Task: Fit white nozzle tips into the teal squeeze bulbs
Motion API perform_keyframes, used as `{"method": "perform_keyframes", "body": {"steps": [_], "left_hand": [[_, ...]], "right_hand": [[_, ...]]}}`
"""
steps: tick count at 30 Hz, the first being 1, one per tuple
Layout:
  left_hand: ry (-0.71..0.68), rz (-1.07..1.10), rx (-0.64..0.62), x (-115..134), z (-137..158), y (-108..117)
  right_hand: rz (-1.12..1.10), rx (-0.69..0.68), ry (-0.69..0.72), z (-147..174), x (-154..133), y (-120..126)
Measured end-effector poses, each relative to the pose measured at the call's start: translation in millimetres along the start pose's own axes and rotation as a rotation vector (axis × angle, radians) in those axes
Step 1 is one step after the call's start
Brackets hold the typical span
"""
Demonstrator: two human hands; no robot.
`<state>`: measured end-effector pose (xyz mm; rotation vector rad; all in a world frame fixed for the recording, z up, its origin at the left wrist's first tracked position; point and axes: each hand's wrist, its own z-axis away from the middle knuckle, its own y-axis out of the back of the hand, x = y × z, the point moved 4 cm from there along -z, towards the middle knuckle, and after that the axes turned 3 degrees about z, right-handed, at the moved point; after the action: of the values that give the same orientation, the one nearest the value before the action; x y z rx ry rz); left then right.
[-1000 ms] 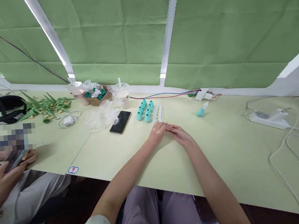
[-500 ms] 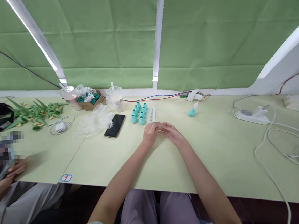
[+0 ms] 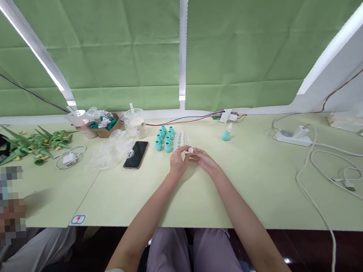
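Both hands meet over the table, just in front of rows of small white parts (image 3: 179, 139). Between the fingertips sits a small white round piece (image 3: 191, 150), its round end facing me; its exact kind is too small to make out. My left hand (image 3: 179, 161) pinches it from the left. From the other side my right hand (image 3: 204, 159) has its fingers closed on it, partly hidden. Left of the white parts stand several teal rubber bulbs (image 3: 167, 147) in two rows, with open necks upward. Off to the right, one teal bulb (image 3: 226, 136) carries a white nozzle.
A phone (image 3: 136, 155), a crumpled plastic bag (image 3: 111, 151) and a drink cup (image 3: 138, 126) lie or stand to the left. Beyond are a cardboard box (image 3: 108, 132) and green plastic pieces (image 3: 39, 142). A power strip (image 3: 293, 137) with cables is right. Another person sits at far left.
The white piece now shows between my fingertips, where it was mostly hidden before. My hands stay together. The view has shifted slightly, and the person at left has moved their hands a little.
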<state>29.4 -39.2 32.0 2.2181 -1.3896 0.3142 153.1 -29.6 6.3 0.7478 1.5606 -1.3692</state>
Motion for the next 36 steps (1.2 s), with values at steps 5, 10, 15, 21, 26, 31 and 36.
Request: {"method": "perform_keyframes", "body": {"steps": [5, 10, 15, 21, 26, 31, 36], "left_hand": [[-0.027, -0.092, -0.092, -4, -10, 7], [0.323, -0.272, 0.054, -39, -23, 38], [0.420, -0.533, -0.098, -59, -24, 46], [0.454, -0.677, -0.149, -56, -21, 44], [0.449, -0.694, -0.157, -56, -21, 45], [0.450, -0.637, -0.113, -58, -19, 44], [0.382, -0.439, -0.018, -55, -22, 42]], "right_hand": [[-0.014, 0.133, -0.012, -3, -2, 11], [-0.038, 0.347, -0.007, -8, -2, 32], [-0.057, 0.447, 0.001, -12, 1, 45], [-0.038, 0.461, 0.029, -14, 5, 49], [-0.091, 0.474, 0.025, -14, 6, 48], [-0.133, 0.477, -0.003, -12, 4, 45], [-0.163, 0.429, -0.009, -10, 2, 40]]}}
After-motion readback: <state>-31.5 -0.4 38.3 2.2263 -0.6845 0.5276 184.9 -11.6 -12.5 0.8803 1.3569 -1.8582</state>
